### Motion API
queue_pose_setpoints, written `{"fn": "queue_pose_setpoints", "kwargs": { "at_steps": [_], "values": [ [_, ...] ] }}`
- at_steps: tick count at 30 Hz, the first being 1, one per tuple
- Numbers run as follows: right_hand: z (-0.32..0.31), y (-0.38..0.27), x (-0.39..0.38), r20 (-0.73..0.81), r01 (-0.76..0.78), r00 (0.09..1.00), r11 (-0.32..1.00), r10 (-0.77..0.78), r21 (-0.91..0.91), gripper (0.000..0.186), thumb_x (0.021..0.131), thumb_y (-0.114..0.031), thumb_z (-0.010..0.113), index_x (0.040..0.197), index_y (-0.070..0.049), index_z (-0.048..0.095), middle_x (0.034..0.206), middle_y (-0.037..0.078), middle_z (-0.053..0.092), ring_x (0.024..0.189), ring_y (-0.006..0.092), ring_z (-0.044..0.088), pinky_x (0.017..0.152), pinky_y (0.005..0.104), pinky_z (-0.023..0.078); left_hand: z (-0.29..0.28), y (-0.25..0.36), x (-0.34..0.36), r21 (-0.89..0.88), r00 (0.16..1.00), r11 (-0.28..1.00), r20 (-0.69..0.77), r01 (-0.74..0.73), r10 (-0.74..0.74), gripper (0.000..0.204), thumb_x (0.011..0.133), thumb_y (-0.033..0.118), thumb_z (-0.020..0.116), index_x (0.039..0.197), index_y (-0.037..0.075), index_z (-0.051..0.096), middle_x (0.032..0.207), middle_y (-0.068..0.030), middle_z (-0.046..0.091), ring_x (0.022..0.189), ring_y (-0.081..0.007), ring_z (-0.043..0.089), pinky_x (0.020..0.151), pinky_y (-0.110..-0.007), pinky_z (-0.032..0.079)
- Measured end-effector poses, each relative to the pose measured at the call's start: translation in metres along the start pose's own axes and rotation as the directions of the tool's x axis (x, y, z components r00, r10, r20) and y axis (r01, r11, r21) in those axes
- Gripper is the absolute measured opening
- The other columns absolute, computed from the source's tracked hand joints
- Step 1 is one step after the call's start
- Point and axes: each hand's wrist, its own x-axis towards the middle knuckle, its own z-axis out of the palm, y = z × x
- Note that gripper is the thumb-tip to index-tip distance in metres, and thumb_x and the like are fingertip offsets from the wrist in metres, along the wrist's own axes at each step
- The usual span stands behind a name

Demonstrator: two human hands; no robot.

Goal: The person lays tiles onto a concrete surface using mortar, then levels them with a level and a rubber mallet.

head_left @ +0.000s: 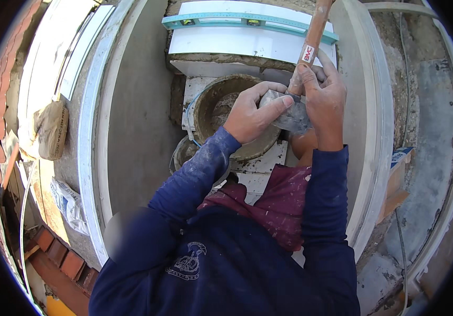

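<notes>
Left hand [255, 113] first: it's got one end of the grey head [296, 119] of a wooden-handled tool [296, 83] pinched, thumb flat across the near face, fingers curled round the far edge, tips not really visible. Right hand [325, 100] is wrapped around the lower handle [318, 23] just by the neck, thumb laid along the wood. So the tool's up off everything, held out front above the person's knees. I'd guess it's head-heavy and stiff all through, nothing fragile, though that dusty coating could make it a bit slick; the handle looks like the sensible place to grab, with a second hand steadying the head. Pose-wise, the left forearm slants in from the lower left, the right one runs nearly straight up, and both elbows look bent, navy sleeves [195, 176] down to the wrists. Below are maroon shorts [268, 203], then a mortar-smeared round tub [199, 118] partly behind the left hand. Past that, a turquoise spirit level [221, 22] lies across a white panel [237, 48], and way off left sits a brown paper sack [53, 130].
</notes>
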Motion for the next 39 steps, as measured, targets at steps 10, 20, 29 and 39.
{"fn": "queue_pose_setpoints", "kwargs": {
  "at_steps": [10,20,29,39],
  "values": [
    [-0.014,-0.003,-0.02,0.34,0.406,0.894,0.847,-0.291,-0.342,0.052,0.083,-0.018,0.067,0.132,-0.005,0.054,0.126,0.02,0.055,0.121,0.0358,0.051,0.104,0.0406,0.038,-0.039,0.05,0.027,0.235,1.0,0.972,0.001,0.016,-0.017,0.047,0.093,0.04,0.06,0.103,-0.006,0.067,0.084,-0.0084,0.067,0.067,-0.0123,0.063,0.055,-0.025,0.054],
    [-0.046,0.0,-0.031,0.208,0.386,0.9,0.482,-0.382,-0.787,0.022,0.078,-0.013,0.068,0.099,-0.007,0.066,0.094,0.01,0.063,0.093,0.0248,0.06,0.093,0.0465,0.04,-0.08,0.065,0.059,-0.098,0.868,0.959,0.457,0.267,-0.195,0.082,0.094,0.069,0.034,0.12,-0.004,0.061,0.098,-0.0185,0.068,0.084,-0.0222,0.069,0.074,-0.03,0.058],
    [-0.085,-0.013,0.013,-0.395,0.132,0.914,0.988,-0.092,0.075,0.025,0.098,-0.025,0.057,0.099,0.0,0.056,0.064,0.002,0.051,0.046,0.0067,0.047,0.04,0.0215,0.036,-0.024,-0.069,0.176,0.884,0.996,0.467,0.06,-0.023,-0.066,0.052,0.091,0.04,0.06,0.13,0.006,0.057,0.127,-0.0194,0.058,0.122,-0.033,0.052,0.102,-0.042,0.042],
    [-0.094,0.055,0.118,-0.398,-0.076,0.916,0.956,-0.046,-0.284,0.041,0.094,-0.01,0.054,0.132,0.004,0.047,0.067,0.002,0.054,0.048,0.0071,0.048,0.04,0.0245,0.038,0.036,-0.104,0.242,0.993,0.989,0.071,0.102,-0.095,-0.11,0.067,0.085,0.044,0.067,0.141,0.016,0.045,0.146,-0.0171,0.039,0.137,-0.0359,0.034,0.109,-0.047,0.034]
  ]
}}
